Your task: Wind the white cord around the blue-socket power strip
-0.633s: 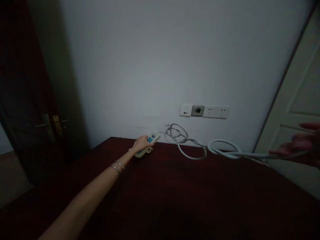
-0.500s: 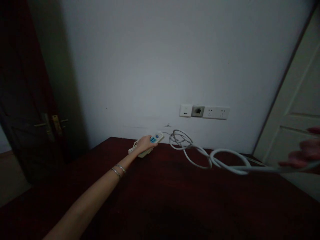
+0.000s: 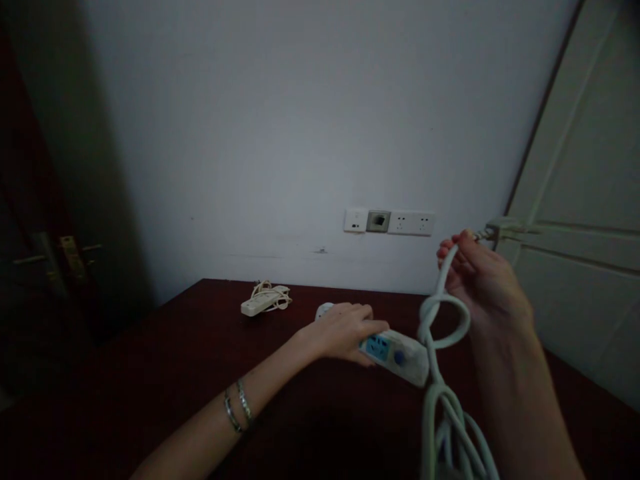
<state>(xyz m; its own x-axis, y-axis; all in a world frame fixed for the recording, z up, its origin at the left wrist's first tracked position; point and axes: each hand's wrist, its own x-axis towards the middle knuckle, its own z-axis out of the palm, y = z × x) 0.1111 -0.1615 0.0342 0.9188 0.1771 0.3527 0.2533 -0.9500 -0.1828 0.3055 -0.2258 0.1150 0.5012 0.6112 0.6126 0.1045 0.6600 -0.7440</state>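
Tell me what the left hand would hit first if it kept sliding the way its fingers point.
The left hand, closed on the power strip, points right across the table. First in line looks to be the white cable loop hanging from the right hand, though depth is uncertain.

Power strip [image 3: 395, 353], centre of frame: white casing, light-blue socket face, one darker blue round button. Cable [image 3: 440, 373], lower right: plain pale grey-white. Second strip [image 3: 257, 305], centre left: cream, with cream cord. Surface [image 3: 150, 373]: dark reddish-brown. Wall [image 3: 280, 133]: flat light grey; wall sockets [image 3: 390, 222] white with one grey plate. Door [image 3: 585, 200], right edge: off-white. Bracelets [image 3: 237, 410]: silver.
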